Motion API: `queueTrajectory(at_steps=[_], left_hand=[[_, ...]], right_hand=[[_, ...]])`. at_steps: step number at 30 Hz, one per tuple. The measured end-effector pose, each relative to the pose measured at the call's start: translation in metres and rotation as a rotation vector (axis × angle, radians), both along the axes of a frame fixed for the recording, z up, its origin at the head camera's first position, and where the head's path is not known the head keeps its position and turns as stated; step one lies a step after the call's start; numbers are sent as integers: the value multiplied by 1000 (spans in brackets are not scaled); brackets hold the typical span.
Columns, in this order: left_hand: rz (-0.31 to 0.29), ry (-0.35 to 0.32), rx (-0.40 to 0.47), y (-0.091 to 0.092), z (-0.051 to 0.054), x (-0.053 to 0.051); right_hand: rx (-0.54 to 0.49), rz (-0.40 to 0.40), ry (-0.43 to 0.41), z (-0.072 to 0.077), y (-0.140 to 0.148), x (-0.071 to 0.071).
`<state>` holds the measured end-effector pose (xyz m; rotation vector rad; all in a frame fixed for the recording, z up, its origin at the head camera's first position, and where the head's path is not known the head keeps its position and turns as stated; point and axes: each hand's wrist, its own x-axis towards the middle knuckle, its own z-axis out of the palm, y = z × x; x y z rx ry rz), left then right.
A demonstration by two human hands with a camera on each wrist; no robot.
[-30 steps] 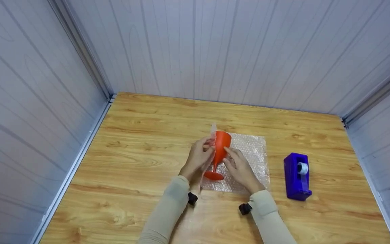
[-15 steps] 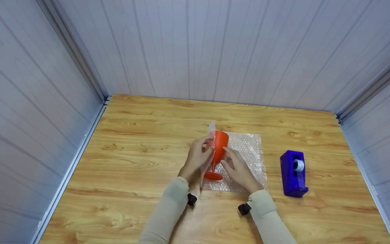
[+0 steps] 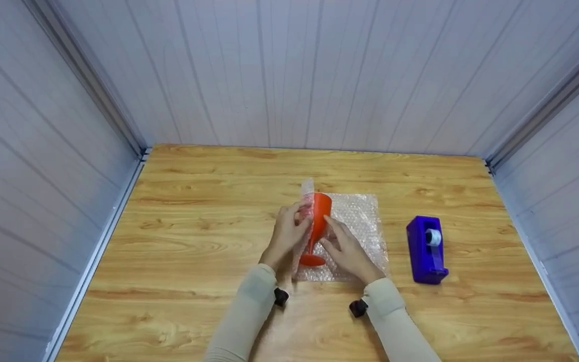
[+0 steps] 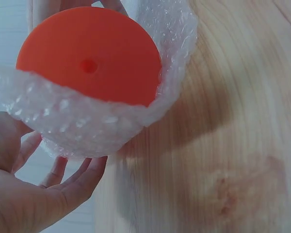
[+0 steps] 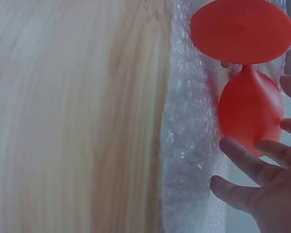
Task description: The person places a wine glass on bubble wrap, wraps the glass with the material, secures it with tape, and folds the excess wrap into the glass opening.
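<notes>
An orange goblet [image 3: 321,211] lies on a sheet of bubble wrap [image 3: 362,221], its round foot toward the person. The left hand [image 3: 284,234] grips the raised left part of the wrap against the goblet's side; in the left wrist view its fingers [image 4: 89,182] and thumb curl round the wrap [image 4: 82,121], which covers the lower edge of the orange foot [image 4: 102,53]. From the right, the right hand [image 3: 350,251] touches the bowl with its fingertips. The right wrist view shows its fingers [image 5: 252,162] spread and fairly straight against the bowl [image 5: 252,107].
A blue tape dispenser [image 3: 426,250] with a white roll stands on the wooden table [image 3: 194,241], right of the wrap. Pale panel walls [image 3: 289,75] enclose the table at the back and both sides. A small black wrist camera shows at each cuff.
The head view has shifted, so the table items appear farther left and slightly higher. Both hands keep nearly the same hold and touch on the wrap and goblet.
</notes>
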<state>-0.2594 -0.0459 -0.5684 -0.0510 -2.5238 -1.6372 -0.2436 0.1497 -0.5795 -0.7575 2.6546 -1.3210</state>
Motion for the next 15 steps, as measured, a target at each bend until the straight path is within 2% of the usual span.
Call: queueTrajectory(at_steps=[6,11,15], left_hand=[[17,-7,-25,1,1,4],[8,-5,-38,4,1,2],[4,12,-54,7,1,1]], right_hand=[[38,15,19,-1,0,0],[35,-8,7,-1,1,1],[30,-16,39,0,2,1]])
